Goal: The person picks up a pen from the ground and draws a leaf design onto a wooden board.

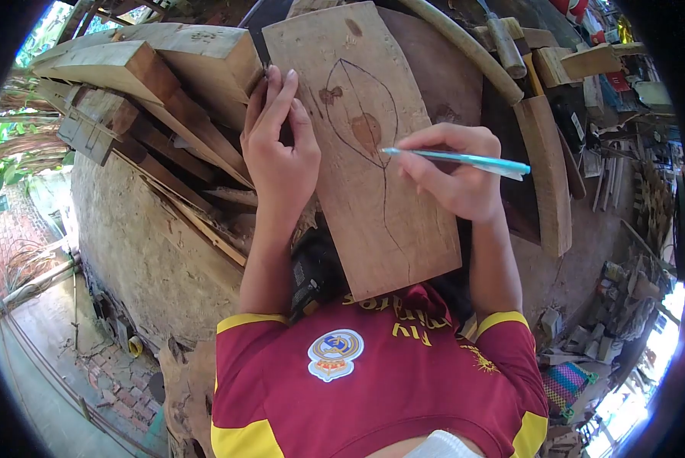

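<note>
Left fingers [280,103] — slightly parted, against the left edge of the wooden board [396,221]. Board directly before me, bearing a leaf outline [365,114]. Right fingers [438,137] — pinched around the pen [472,159], tip near the outline's lower point.

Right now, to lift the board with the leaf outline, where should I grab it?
Grip the board by its two long edges, about mid-length, probably one hand from each side, since it is a long, flat slab. Your left hand is at the left edge; free your right hand of the pen first.
</note>
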A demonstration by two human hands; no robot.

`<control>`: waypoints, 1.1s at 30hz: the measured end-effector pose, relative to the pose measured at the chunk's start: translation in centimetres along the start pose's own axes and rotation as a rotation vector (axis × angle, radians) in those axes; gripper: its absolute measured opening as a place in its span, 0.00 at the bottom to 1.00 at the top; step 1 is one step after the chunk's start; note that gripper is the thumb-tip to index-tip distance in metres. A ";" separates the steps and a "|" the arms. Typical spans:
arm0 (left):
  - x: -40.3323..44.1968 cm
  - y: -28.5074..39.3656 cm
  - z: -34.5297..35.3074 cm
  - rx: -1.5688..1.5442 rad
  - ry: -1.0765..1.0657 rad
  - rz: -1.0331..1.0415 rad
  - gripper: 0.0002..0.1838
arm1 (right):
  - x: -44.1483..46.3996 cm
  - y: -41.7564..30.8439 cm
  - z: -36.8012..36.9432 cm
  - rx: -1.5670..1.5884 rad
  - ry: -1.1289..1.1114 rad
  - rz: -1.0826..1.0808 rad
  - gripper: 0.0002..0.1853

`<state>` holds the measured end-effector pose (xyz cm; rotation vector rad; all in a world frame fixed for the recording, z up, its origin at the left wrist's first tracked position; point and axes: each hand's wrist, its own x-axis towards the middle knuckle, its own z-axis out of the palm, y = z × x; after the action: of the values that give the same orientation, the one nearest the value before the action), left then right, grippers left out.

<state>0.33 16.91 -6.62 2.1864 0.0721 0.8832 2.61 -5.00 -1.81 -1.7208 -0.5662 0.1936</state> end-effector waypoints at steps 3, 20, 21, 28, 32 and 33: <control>-0.1 -0.1 0.0 -0.007 -0.004 -0.018 0.16 | -0.5 0.0 0.1 0.053 0.018 0.065 0.03; -0.1 0.0 0.0 -0.012 -0.008 -0.031 0.17 | 0.7 0.5 0.4 -0.032 -0.034 0.016 0.06; -0.1 0.1 0.0 -0.013 -0.006 -0.033 0.17 | 0.9 0.3 0.6 -0.069 -0.021 -0.046 0.05; -0.1 0.2 0.0 -0.008 -0.005 -0.019 0.17 | 1.5 -0.7 0.2 -0.157 -0.112 -0.005 0.06; 0.0 0.3 -0.1 -0.008 -0.004 -0.026 0.16 | 1.3 -0.7 0.3 -0.171 -0.105 -0.025 0.05; 0.0 0.3 -0.1 -0.006 -0.003 -0.023 0.16 | 1.3 -0.6 0.3 -0.169 -0.109 -0.034 0.05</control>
<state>0.19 16.74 -6.42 2.1771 0.0929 0.8655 3.45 -4.08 -1.06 -1.8709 -0.7084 0.2215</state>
